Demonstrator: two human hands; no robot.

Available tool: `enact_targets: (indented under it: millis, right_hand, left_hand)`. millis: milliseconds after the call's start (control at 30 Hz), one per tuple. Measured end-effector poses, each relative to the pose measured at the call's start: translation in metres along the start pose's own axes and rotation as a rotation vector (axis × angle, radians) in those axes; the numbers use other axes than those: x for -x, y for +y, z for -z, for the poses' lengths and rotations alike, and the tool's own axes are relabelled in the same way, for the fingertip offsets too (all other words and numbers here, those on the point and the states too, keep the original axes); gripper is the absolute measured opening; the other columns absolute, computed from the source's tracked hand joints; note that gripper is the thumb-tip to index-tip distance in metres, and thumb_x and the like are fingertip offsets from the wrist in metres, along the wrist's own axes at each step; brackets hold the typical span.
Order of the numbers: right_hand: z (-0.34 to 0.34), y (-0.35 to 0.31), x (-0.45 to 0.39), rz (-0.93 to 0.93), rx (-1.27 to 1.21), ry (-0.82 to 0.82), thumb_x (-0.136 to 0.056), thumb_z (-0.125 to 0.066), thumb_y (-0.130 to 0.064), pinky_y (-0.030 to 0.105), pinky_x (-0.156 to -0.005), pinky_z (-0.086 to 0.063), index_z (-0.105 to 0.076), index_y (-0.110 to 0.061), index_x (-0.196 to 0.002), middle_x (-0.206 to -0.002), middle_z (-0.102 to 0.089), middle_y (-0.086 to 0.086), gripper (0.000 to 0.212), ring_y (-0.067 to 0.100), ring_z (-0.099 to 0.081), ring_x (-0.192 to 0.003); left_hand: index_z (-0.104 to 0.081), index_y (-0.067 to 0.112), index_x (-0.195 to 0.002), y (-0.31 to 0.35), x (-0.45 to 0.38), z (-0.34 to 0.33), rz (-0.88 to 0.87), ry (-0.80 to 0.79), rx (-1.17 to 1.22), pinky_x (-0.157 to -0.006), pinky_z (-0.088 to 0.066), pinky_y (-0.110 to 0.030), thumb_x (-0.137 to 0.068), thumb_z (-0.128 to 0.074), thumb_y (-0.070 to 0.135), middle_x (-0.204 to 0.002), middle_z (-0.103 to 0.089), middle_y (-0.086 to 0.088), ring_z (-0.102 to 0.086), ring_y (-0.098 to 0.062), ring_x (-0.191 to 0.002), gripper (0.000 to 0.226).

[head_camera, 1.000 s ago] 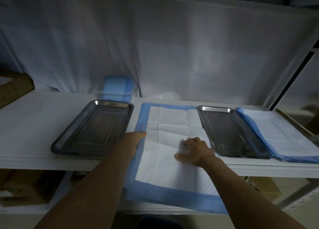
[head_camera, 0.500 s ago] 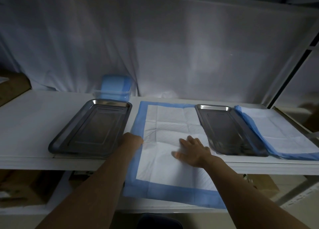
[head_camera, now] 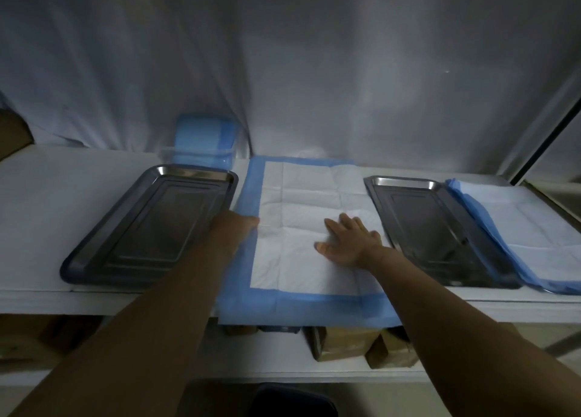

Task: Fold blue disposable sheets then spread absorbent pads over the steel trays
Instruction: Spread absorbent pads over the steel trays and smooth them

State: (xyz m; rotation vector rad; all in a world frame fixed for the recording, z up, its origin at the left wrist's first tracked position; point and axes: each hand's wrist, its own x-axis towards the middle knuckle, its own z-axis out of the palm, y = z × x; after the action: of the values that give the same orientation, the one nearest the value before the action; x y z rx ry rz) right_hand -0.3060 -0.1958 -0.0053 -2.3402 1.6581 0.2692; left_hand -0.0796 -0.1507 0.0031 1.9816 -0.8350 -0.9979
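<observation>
- The absorbent pad (head_camera: pixel 301 228), white with a blue border, lies flat at the centre of the frame on the white shelf (head_camera: pixel 63 190), between the two steel trays; its near edge hangs over the shelf's front.
- The right hand (head_camera: pixel 349 240) presses flat on the pad with fingers spread; the left hand (head_camera: pixel 234 228) rests at the pad's left border, and whether it pinches the edge cannot be told.
- Judged from this, the pad is opened out but not yet over a tray: the left tray (head_camera: pixel 151 224) and the right tray (head_camera: pixel 440 231) are both bare.
- A second pad (head_camera: pixel 528 231) lies at the right of the frame, its blue edge lapping the right tray's rim.
- A stack of blue folded sheets (head_camera: pixel 204 143) stands behind the left tray, against the draped white cloth.
- Cardboard boxes (head_camera: pixel 342 341) sit on a lower level; nothing blocks either tray.
</observation>
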Motion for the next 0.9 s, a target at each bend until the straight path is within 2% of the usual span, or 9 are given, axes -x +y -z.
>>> enact_targets:
  millis: [133, 233, 400, 500, 567, 667, 733, 833, 900]
  right_hand:
    - [0.001, -0.007, 0.01, -0.043, -0.02, 0.128, -0.085, -0.046, -0.061, 0.052, -0.106, -0.028, -0.037, -0.025, -0.138, -0.147, -0.028, 0.008, 0.065, 0.029, -0.025, -0.136]
    - [-0.005, -0.019, 0.034, -0.082, -0.064, 0.228, -0.087, -0.05, -0.054, 0.044, -0.104, -0.033, -0.046, -0.023, -0.135, -0.142, -0.038, 0.006, 0.057, 0.027, -0.037, -0.129]
    - [-0.017, -0.03, 0.08, -0.02, -0.255, 0.242, -0.075, -0.058, -0.069, 0.04, -0.11, -0.031, -0.053, -0.031, -0.131, -0.137, -0.042, -0.001, 0.068, 0.021, -0.037, -0.13]
    - [-0.028, -0.034, 0.103, 0.106, -0.358, 0.197, -0.065, -0.072, -0.065, 0.038, -0.115, -0.023, -0.046, -0.035, -0.135, -0.143, -0.036, -0.003, 0.08, 0.017, -0.031, -0.136]
    - [-0.035, -0.038, 0.111, 0.146, -0.259, 0.175, -0.064, -0.072, -0.064, 0.04, -0.117, -0.017, -0.035, -0.035, -0.142, -0.15, -0.027, -0.002, 0.091, 0.018, -0.023, -0.14]
    - [-0.042, -0.045, 0.118, 0.121, -0.147, 0.224, -0.067, -0.067, -0.066, 0.044, -0.118, -0.012, -0.023, -0.03, -0.147, -0.154, -0.018, -0.002, 0.097, 0.018, -0.016, -0.142]
    - [-0.045, -0.051, 0.119, 0.102, -0.094, 0.284, -0.074, -0.062, -0.063, 0.045, -0.118, -0.012, -0.02, -0.029, -0.147, -0.154, -0.018, -0.002, 0.09, 0.019, -0.016, -0.142]
    - [-0.047, -0.052, 0.121, 0.051, -0.015, 0.374, -0.087, -0.058, -0.038, 0.041, -0.117, -0.017, -0.019, -0.031, -0.148, -0.155, -0.021, -0.002, 0.072, 0.019, -0.02, -0.142]
    - [-0.047, -0.046, 0.121, 0.04, 0.002, 0.398, -0.09, -0.054, -0.019, 0.036, -0.116, -0.022, -0.022, -0.032, -0.148, -0.155, -0.025, -0.002, 0.067, 0.019, -0.025, -0.141]
  left_hand:
    - [-0.06, -0.004, -0.106, 0.001, 0.016, 0.006, -0.017, -0.109, 0.018, -0.078, -0.046, -0.035, -0.084, -0.069, 0.028, -0.097, -0.059, -0.014, -0.059, -0.024, -0.081, 0.04]
    - [-0.052, -0.006, -0.125, -0.001, 0.029, 0.011, 0.031, -0.12, -0.001, -0.092, -0.049, -0.042, -0.084, -0.069, 0.027, -0.122, -0.057, -0.021, -0.058, -0.036, -0.109, 0.055]
    - [-0.043, -0.006, -0.134, -0.016, 0.051, 0.014, 0.049, -0.171, -0.044, -0.101, -0.043, -0.042, -0.092, -0.059, 0.02, -0.136, -0.048, -0.022, -0.049, -0.038, -0.124, 0.052]
    - [-0.035, -0.007, -0.14, -0.02, 0.062, 0.018, 0.084, -0.212, -0.008, -0.11, -0.035, -0.045, -0.096, -0.053, 0.023, -0.144, -0.038, -0.023, -0.041, -0.038, -0.131, 0.056]
    - [-0.041, -0.007, -0.135, -0.025, 0.061, 0.02, 0.103, -0.201, 0.069, -0.105, -0.039, -0.045, -0.095, -0.055, 0.024, -0.138, -0.044, -0.022, -0.047, -0.037, -0.122, 0.053]
    - [-0.055, -0.004, -0.089, -0.025, 0.067, 0.022, 0.11, -0.177, 0.129, -0.073, -0.046, -0.034, -0.097, -0.05, 0.022, -0.09, -0.053, -0.015, -0.051, -0.027, -0.077, 0.028]
    - [-0.051, -0.001, -0.078, -0.022, 0.07, 0.019, 0.103, -0.179, 0.133, -0.07, -0.042, -0.032, -0.099, -0.046, 0.02, -0.082, -0.049, -0.013, -0.046, -0.023, -0.07, 0.03]
    - [-0.043, -0.008, -0.13, -0.019, 0.077, 0.013, 0.049, -0.134, 0.051, -0.094, -0.041, -0.037, -0.098, -0.047, 0.023, -0.129, -0.049, -0.021, -0.051, -0.034, -0.111, 0.044]
    - [-0.03, -0.006, -0.142, -0.019, 0.08, 0.01, 0.021, -0.107, -0.022, -0.102, -0.039, -0.038, -0.098, -0.047, 0.024, -0.142, -0.04, -0.021, -0.045, -0.035, -0.126, 0.055]
